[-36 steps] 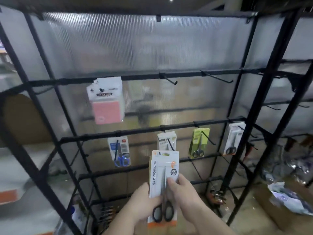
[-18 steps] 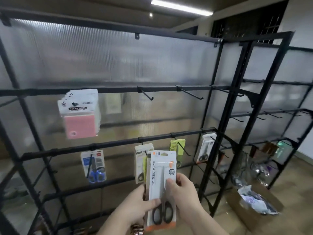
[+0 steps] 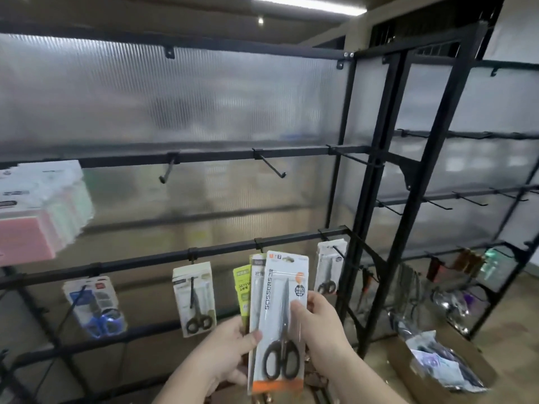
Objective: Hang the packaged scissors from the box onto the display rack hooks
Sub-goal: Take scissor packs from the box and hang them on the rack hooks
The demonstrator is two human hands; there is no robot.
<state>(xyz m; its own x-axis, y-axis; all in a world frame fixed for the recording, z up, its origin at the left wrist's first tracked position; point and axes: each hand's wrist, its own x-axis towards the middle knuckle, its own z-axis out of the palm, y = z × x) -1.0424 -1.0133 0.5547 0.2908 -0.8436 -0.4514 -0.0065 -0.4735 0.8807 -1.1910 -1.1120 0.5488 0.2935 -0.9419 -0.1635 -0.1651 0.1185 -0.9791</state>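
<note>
A: Where are the packaged scissors (image 3: 280, 322)?

B: Between the two hands, upright, with the printed face toward the camera. The black handles are at the bottom and the hang hole is at the top.

A: How do the hands have it?

B: The left hand (image 3: 224, 354) pinches the left edge, thumb on the front and fingers curled behind. The right hand (image 3: 320, 328) grips the right edge the same way, its thumb laid on the card beside the blades.

A: Is anything else in the grip?

B: A second pack (image 3: 256, 284) stands just behind the first and shows past it on the left hand's side. Its lower end runs down into the left hand's fingers. A green pack (image 3: 242, 284) shows behind that one, and I cannot tell whether it hangs or is held.

A: And around the hands?

B: The display rack (image 3: 379, 199) faces them, black bars over ribbed translucent panels. A rail (image 3: 145, 260) crosses just above the top of the held pack. From it hang a pale scissors pack (image 3: 194, 298) to the left of the left hand and a blue-handled pair (image 3: 94, 306) farther left. A white pack (image 3: 329, 271) hangs just above the right hand.

A: Higher up?

B: On the next rail, well above both hands, two bare hooks (image 3: 269, 166) stick out. Sticky notes (image 3: 38, 211) hang far to the upper left, blurred.

A: The box?

B: A cardboard box (image 3: 443, 365) sits on the floor, down and to the right of the right hand, with plastic-wrapped goods in it.
</note>
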